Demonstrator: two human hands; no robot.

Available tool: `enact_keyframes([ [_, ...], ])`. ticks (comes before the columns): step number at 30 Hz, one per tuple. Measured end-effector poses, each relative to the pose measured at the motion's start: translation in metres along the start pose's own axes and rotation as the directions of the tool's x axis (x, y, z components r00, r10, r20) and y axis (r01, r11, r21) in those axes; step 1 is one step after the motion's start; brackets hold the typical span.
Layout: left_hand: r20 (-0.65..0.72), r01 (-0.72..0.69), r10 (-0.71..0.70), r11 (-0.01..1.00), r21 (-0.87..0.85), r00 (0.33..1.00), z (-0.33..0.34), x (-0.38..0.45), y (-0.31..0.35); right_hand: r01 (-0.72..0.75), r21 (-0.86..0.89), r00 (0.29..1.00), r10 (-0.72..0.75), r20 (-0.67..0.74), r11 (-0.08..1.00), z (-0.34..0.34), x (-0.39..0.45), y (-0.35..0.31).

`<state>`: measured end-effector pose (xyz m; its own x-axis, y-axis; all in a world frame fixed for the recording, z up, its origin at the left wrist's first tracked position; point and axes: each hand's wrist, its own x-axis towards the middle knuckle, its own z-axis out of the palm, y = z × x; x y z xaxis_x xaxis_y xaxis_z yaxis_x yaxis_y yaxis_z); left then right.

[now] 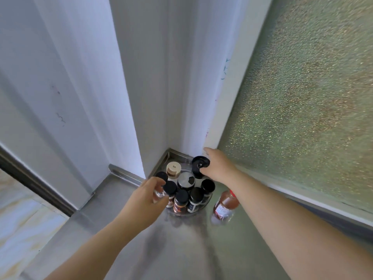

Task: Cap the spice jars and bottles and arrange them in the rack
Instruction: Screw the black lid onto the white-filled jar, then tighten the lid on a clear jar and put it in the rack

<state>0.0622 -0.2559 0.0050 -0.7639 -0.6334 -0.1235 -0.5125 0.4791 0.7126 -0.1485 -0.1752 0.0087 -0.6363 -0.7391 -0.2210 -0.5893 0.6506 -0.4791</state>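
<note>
the round rack (209,201) sits in the counter corner, crowded with upright black-capped jars; the right hand (217,167) is closed around a black-lidded jar (199,165) at the rack's far right edge, while the left hand (147,196) curls around a small jar (159,194) at the near left edge, long axis vertical. a red-capped bottle (225,205) stands outside the rack, just right of it and under the right forearm, so the right hand is judged nearer to it; no label writing can be read.

The rack (209,201) sits tight in the corner, walls (161,98) close behind; jars (181,200) crowd it; a bottle (225,206) stands just right; the near surface (191,249) lies open.
</note>
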Motion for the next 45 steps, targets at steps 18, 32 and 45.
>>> enact_keyframes([
  [18, 0.553, -0.345, 0.207, 0.925, 0.157, 0.807, 0.136, -0.072, 0.046, 0.058, 0.135, 0.997, -0.05, -0.06, 0.989, -0.012, -0.203, 0.137],
  [32, 0.558, -0.339, 0.0, 0.794, 0.504, 0.83, 0.215, -0.117, 0.019, 0.01, 0.242, 1.0, -0.016, 0.022, 0.97, 0.029, -0.271, 0.192],
  [45, 0.493, -0.451, 0.448, 0.884, -0.121, 0.746, 0.309, -0.168, 0.205, -0.361, 0.5, 0.931, 0.331, 0.151, 0.787, -0.021, -0.379, 0.281],
])
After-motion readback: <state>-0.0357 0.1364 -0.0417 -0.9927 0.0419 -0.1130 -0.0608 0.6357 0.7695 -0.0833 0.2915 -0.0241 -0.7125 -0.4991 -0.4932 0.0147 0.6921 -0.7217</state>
